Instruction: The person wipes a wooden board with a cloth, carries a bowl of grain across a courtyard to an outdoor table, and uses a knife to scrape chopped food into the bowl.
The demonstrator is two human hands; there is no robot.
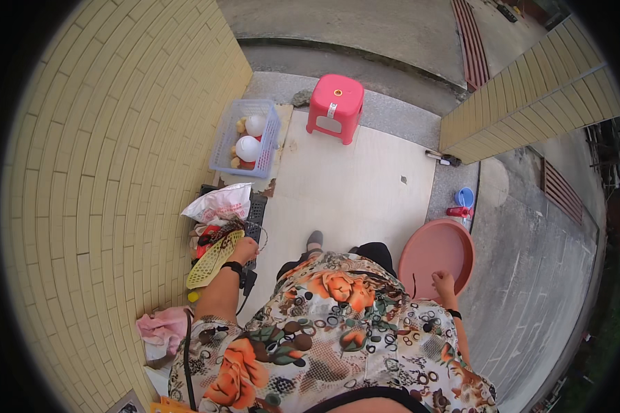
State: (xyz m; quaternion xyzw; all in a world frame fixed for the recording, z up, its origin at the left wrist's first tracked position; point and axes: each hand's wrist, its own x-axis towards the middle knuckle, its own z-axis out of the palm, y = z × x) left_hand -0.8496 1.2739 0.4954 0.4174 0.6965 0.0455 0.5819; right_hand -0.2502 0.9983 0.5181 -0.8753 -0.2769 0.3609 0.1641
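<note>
At the left, my left hand (244,251) is curled at the upper right edge of a yellow perforated plastic basket (209,266); the fingers' grip is hidden. Dark stringy material (227,231) lies by the basket's upper end, and a thin loop (265,235) curves beside the hand. On the right, my right hand (443,283) is over the near part of a round reddish-pink plastic basin (447,245), its fingers bent. Whether it pinches something small cannot be made out. A thin dark strip (414,285) shows to its left, at the basin's near left side.
A white printed bag (219,202) rests on a black crate (257,209) by the brick wall. Ahead are a blue plastic basket (219,149) with white round items and a pink stool (338,95). A blue cup (464,197) and red bottle (460,211) stand beyond the basin.
</note>
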